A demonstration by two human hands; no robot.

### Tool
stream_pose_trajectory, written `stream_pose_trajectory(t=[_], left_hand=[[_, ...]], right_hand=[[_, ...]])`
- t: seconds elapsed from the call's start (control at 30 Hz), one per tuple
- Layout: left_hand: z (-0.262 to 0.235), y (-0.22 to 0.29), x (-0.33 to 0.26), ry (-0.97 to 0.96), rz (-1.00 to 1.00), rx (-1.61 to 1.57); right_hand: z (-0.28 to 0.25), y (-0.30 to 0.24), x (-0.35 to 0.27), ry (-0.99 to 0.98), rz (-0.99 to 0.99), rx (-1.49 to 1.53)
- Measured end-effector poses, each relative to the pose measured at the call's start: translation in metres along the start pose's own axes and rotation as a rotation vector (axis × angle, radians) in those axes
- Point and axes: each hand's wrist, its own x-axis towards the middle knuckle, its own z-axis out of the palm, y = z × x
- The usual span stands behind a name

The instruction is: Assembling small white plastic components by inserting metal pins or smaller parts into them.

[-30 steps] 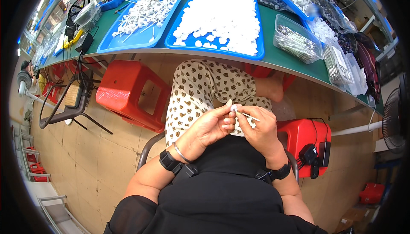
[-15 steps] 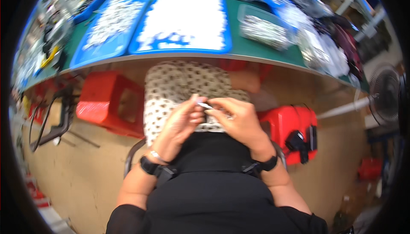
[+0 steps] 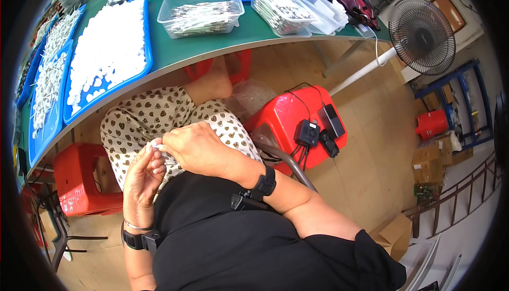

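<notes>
Above my lap, my two hands meet at a small white piece (image 3: 157, 146), mostly covered by fingers; its exact kind is too small to make out. My left hand (image 3: 143, 173) pinches it between thumb and fingertips, the other fingers curled in. From the other side, the fingertips of my right hand (image 3: 197, 146) close on the same piece, the back of the hand facing up. On the green table (image 3: 169, 57) beyond my knees lies a blue tray (image 3: 149, 41) heaped with small white round pieces (image 3: 108, 47).
Clear plastic boxes of thin sticks (image 3: 204, 19) stand on the table, one (image 3: 281, 10) farther right. Blue trays of pale stemmed parts (image 3: 50, 87) lie left. Red stools flank me: the right one (image 3: 270, 110) carries black devices (image 3: 307, 133). A fan (image 3: 422, 36) stands at right.
My view has swung to the right, so the table and hands appear farther left and tilted. Both hands still pinch a small white piece above my lap.
</notes>
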Motion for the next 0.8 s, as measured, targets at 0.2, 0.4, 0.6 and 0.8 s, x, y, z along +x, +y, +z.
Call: stream_pose_trajectory(t=[0.2, 0.4, 0.6, 0.8], left_hand=[[-0.008, -0.007, 0.002, -0.021, -0.061, -0.06], [-0.005, -0.006, 0.007, -0.031, -0.068, -0.043], [-0.006, -0.001, -0.001, 0.019, 0.046, 0.115], [0.012, 0.005, 0.0, -0.029, 0.112, 0.13]], right_hand=[[0.003, 0.002, -0.002, -0.005, -0.023, -0.042], [0.01, 0.006, 0.003, 0.036, -0.076, 0.03], [0.026, 0.016, 0.004, 0.014, -0.11, -0.012], [0.002, 0.011, 0.005, 0.001, 0.013, 0.062]])
